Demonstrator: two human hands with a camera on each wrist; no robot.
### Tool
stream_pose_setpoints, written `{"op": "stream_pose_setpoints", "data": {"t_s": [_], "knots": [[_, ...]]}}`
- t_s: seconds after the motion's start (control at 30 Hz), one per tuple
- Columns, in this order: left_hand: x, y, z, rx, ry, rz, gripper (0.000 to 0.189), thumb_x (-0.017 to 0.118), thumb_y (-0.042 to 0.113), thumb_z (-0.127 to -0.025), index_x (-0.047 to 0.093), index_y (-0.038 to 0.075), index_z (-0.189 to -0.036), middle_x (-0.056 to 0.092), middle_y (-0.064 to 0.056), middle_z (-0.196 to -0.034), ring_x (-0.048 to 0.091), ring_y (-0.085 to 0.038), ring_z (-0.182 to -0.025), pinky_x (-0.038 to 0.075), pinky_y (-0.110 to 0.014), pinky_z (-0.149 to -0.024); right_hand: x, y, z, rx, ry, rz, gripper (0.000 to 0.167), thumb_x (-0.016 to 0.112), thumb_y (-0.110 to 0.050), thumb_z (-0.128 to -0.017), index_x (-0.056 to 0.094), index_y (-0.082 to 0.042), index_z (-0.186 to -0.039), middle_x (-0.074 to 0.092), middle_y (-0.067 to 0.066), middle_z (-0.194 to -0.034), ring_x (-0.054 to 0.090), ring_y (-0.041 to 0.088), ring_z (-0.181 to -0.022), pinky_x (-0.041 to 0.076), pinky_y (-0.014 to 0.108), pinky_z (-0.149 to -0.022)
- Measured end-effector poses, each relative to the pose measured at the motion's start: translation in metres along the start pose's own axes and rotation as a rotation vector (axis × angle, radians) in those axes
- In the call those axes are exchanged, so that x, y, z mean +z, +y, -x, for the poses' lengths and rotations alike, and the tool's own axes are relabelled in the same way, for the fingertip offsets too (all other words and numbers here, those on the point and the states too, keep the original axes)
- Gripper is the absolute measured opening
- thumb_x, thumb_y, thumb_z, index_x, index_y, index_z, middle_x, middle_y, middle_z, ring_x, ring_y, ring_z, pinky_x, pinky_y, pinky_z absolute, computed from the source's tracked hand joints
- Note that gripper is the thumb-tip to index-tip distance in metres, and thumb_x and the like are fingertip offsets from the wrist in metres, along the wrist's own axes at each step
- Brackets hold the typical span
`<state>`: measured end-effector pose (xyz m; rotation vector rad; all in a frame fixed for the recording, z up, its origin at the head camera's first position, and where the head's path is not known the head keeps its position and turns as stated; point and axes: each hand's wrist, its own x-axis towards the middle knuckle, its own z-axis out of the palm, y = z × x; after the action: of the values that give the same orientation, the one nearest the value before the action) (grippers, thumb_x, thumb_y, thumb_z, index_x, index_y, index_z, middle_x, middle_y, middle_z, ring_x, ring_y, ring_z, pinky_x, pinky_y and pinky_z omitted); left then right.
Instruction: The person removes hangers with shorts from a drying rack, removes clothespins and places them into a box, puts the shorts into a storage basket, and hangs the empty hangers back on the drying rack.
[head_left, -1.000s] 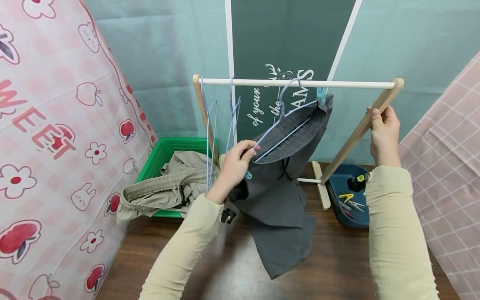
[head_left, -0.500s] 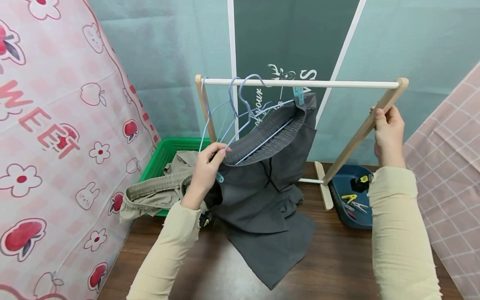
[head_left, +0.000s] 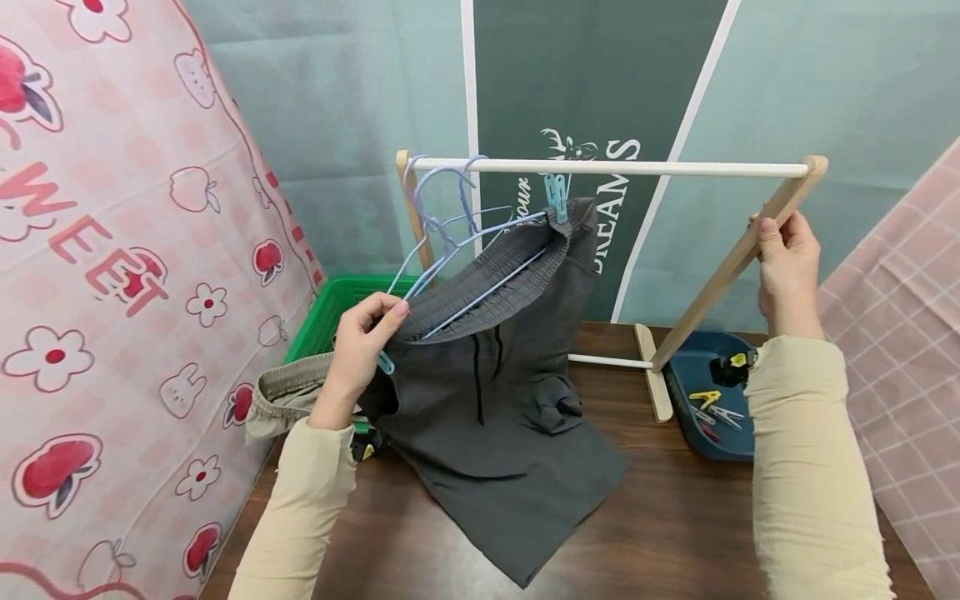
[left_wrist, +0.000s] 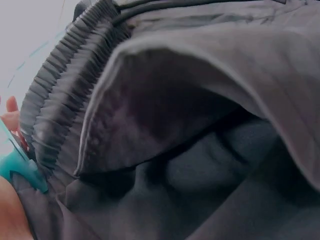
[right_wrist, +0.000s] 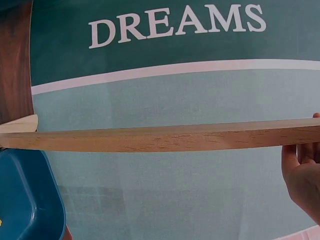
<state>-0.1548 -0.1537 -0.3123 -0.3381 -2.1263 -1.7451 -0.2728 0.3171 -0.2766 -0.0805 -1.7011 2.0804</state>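
Dark grey drawstring trousers [head_left: 487,433] hang from a blue wire clothes hanger [head_left: 480,237], their elastic waistband spread along it. My left hand [head_left: 360,342] pinches the hanger and waistband at their left end. Light blue clothespins clip both ends: one clothespin [head_left: 556,198] at the far end, another clothespin [head_left: 386,362] right by my left hand. The hanger's hook overlaps the white rail [head_left: 600,168] near its left end. My right hand [head_left: 791,267] grips the wooden right post [head_left: 720,283] of the rack. In the left wrist view the trousers' grey cloth [left_wrist: 200,165] fills most of the frame.
Other blue hangers [head_left: 467,196] hang at the rail's left end, partly behind the trousers. A green basket [head_left: 318,312] with beige trousers [head_left: 288,392] stands at the left. Beside the rack's right foot, a blue tray [head_left: 693,437] holds several loose clothespins [head_left: 705,400].
My left hand has moved left and slightly down, bringing the hanger and grey trousers along the rail towards the other hangers. My right hand keeps its grip on the post.
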Motion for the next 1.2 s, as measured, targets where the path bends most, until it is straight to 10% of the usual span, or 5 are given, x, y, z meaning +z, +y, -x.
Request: {"op": "stream_pose_setpoints", "data": {"t_s": [0.33,1.2], "knots": [[-0.036,-0.004,0.008,0.056,0.145,0.239,0.024,0.058,0.002,-0.091,0.068,0.019,-0.077,0.057,0.014,-0.067,0.047,-0.002,-0.066,0.039,-0.017,-0.065,0.001,-0.002,0.000,-0.023,-0.001,-0.035,0.022,0.061,-0.023,-0.087,0.063,-0.016,-0.107,0.062,-0.006,-0.093,0.051,0.008,-0.095,0.042,0.013,-0.077],[-0.119,-0.007,0.031,0.099,0.700,0.762,0.024,0.059,-0.004,-0.084,0.061,-0.004,-0.061,0.057,-0.007,-0.052,0.060,-0.017,-0.056,0.046,-0.023,-0.066,-0.001,0.000,0.000,-0.030,-0.018,-0.048,0.017,0.059,-0.022,-0.088,0.064,-0.016,-0.103,0.060,-0.005,-0.093,0.050,0.008,-0.091,0.041,0.013,-0.074]]}}
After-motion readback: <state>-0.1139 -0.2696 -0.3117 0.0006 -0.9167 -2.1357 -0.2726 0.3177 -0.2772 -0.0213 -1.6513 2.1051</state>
